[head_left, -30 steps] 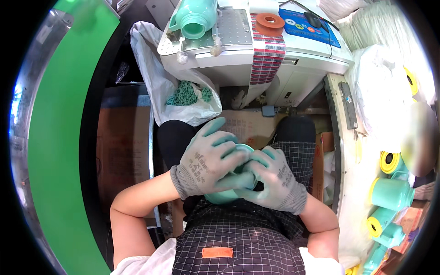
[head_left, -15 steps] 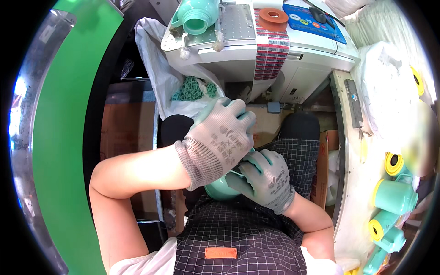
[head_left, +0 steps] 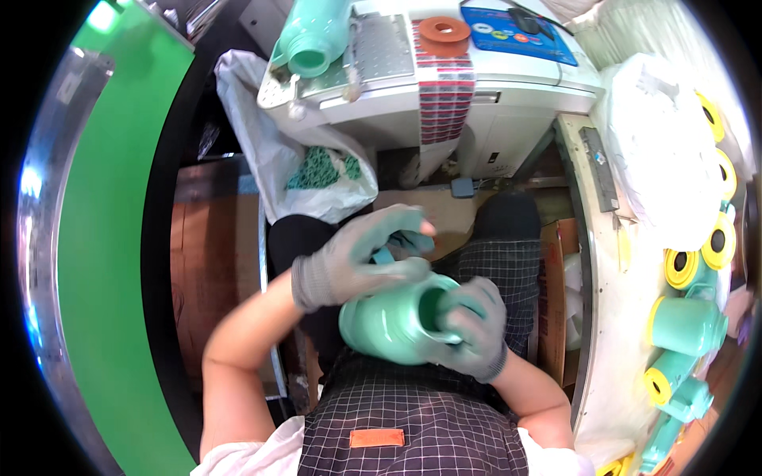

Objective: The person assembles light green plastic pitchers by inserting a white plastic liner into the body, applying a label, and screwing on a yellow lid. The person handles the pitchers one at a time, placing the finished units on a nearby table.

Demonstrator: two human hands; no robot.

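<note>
Running down the left side was one broad green curved panel (head_left: 111, 262), the largest thing in view, and across the top stood one white machine (head_left: 476, 95) with a single mint-green jug (head_left: 313, 36) lying on its deck beside one orange ring (head_left: 444, 29). One white plastic bag (head_left: 302, 170) hung from the machine's left edge, with green pieces showing inside. Along the right rim stood a crowded row of mint-green jugs and yellow-capped parts (head_left: 686, 325); I could not count them surely. Over the lap, against the checked apron (head_left: 413, 428), lay one mint-green jug (head_left: 397, 321), mouth facing right. The gloved left hand (head_left: 357, 262) was curled over its top, fingers bent. The gloved right hand (head_left: 472, 325) gripped its mouth rim, fingers wrapped round. Room was tight between machine and knees.
</note>
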